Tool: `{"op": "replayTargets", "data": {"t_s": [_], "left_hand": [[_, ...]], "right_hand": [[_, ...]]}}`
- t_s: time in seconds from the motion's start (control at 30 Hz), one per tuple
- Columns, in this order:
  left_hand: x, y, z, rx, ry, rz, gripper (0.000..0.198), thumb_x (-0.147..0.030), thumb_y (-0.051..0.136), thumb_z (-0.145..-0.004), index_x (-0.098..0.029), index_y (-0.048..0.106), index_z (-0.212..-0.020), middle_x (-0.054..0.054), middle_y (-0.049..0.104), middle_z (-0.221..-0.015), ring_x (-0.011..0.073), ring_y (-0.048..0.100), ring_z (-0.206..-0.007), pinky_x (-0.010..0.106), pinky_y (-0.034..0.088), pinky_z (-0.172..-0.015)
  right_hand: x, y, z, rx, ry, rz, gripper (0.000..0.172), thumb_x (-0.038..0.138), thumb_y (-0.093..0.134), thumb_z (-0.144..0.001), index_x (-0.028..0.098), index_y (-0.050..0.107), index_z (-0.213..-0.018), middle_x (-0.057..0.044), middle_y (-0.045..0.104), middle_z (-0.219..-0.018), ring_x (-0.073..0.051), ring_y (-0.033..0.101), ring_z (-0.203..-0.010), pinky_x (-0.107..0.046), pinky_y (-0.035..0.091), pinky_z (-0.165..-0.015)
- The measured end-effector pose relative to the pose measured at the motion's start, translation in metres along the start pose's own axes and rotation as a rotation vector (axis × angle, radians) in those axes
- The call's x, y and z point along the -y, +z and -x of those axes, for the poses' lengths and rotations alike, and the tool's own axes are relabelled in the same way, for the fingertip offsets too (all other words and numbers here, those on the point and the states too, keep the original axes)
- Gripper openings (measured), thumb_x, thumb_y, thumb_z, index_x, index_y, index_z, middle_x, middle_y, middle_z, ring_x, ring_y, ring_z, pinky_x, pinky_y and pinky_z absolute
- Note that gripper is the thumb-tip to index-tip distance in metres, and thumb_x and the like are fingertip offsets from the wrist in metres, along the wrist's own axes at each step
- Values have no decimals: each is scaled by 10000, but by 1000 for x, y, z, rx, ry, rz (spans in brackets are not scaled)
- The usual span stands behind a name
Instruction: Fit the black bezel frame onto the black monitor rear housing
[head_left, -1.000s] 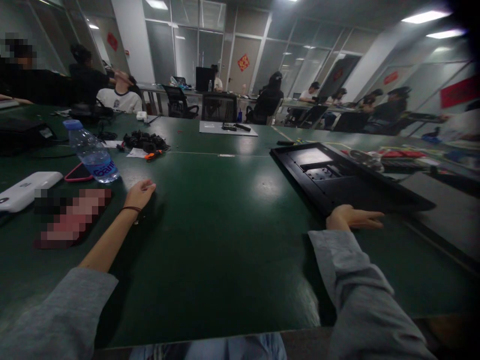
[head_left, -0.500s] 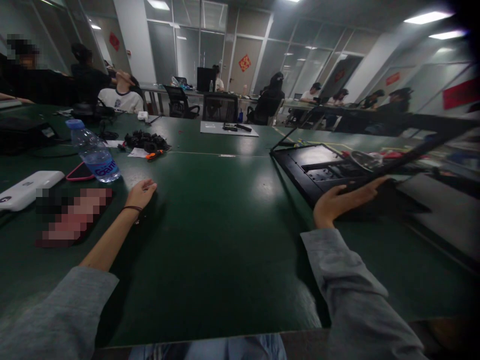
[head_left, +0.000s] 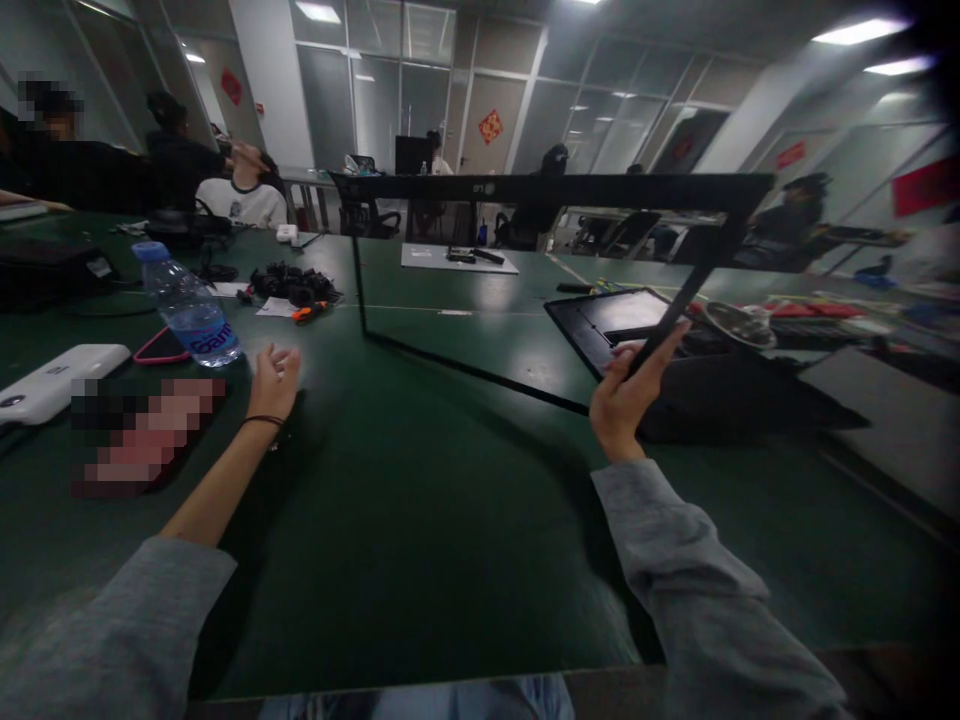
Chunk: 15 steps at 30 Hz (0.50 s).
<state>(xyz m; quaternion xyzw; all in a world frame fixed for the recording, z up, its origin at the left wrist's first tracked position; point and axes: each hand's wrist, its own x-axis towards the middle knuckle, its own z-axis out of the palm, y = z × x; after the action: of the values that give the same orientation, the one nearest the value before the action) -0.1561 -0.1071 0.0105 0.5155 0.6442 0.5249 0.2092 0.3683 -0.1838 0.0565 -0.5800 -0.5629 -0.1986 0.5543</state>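
Note:
My right hand (head_left: 626, 405) grips one side bar of a thin black monitor bezel (head_left: 555, 190). The bezel is tilted up over the table, with a reversed logo on its far bar and the table showing through its middle. Just right of that hand lies a black monitor back cover (head_left: 739, 390), partly hidden by the hand and bezel. My left hand (head_left: 274, 385) rests at the left with loosely curled, parted fingers, holding nothing. A clear water bottle (head_left: 191, 310) with a blue cap stands beyond it to the left.
Left on the green table (head_left: 390, 560) lie a white power bank (head_left: 64, 380), a pink-edged phone (head_left: 161, 346) and a bundle of black cables (head_left: 292, 285). A grey board (head_left: 457, 258) with small parts is farther back. Several people sit at desks behind.
The bezel has swung left from above the back cover to over the middle of the table. My right hand has shifted slightly left and wrapped around its bar. My left fingers have lifted slightly.

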Motion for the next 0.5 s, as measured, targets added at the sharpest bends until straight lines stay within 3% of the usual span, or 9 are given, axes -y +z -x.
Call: {"op": "replayTargets", "data": {"t_s": [0.07, 0.17, 0.33, 0.5], "left_hand": [[-5, 0, 4, 3, 48, 32, 799, -540, 584, -941, -143, 316, -1581, 224, 552, -1490, 280, 633, -1274, 423, 506, -1065], [-7, 1, 7, 76, 108, -20, 752, -523, 556, -960, -143, 330, -1568, 205, 629, -1393, 281, 678, -1193, 453, 506, -1054], [-11, -2, 12, 111, 190, -180, 572, -393, 502, -979, -183, 437, -1506, 135, 689, -1322, 262, 701, -1110, 462, 488, -1066], [-25, -4, 19, 124, 194, -241, 535, -388, 477, -980, -169, 483, -1467, 149, 650, -1380, 284, 633, -1252, 452, 446, -1121]], "right_hand": [[0, 4, 4, 8, 72, -22, 685, 420, 249, -1061, 173, 70, -1675, -98, 623, -998, -202, 596, -709, -451, 567, -807], [-2, 11, 12, 86, 135, -38, 674, 422, 288, -1058, 157, 145, -1661, -55, 627, -886, -166, 541, -596, -398, 554, -733], [-10, 19, 21, 129, 190, -7, 665, 428, 293, -1058, 136, 183, -1645, -50, 642, -859, -179, 585, -635, -381, 539, -756], [-20, 21, 22, 170, 218, 85, 622, 412, 320, -1034, 110, 305, -1578, -115, 698, -936, -255, 678, -779, -458, 540, -851]]}}
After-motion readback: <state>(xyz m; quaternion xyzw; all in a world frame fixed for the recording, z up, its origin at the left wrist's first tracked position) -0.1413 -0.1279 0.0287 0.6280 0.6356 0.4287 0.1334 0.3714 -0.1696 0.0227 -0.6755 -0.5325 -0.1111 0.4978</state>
